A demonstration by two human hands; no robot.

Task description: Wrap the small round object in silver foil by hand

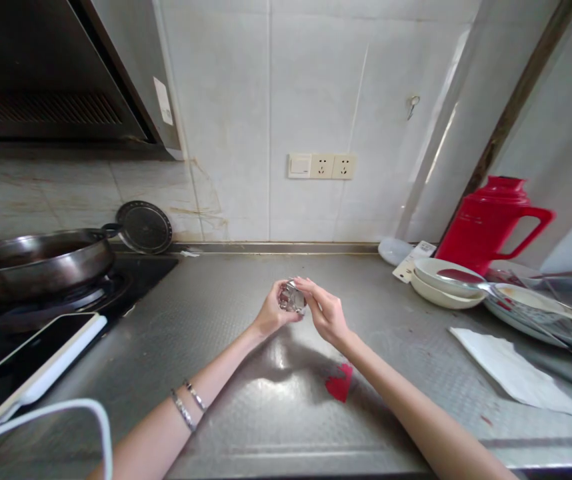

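Note:
Over the middle of the metal countertop, my left hand (272, 313) is closed around the side of a small, shiny, silvery object (293, 297). Its surface is faceted with reddish glints; whether it is glass or crumpled foil I cannot tell. My right hand (322, 308) grips it from the right, fingers together and laid along its upper edge. A torn scrap of red paper (340, 383) lies on the counter below, near my right forearm.
On the left, a pan (41, 263) sits on the black stove, with a phone (36, 363) and white cable in front. At right are a red thermos (489, 227), stacked bowls (446, 297), a plate (521, 313) and white tissue (513, 373). Sockets (322, 167) are on the wall.

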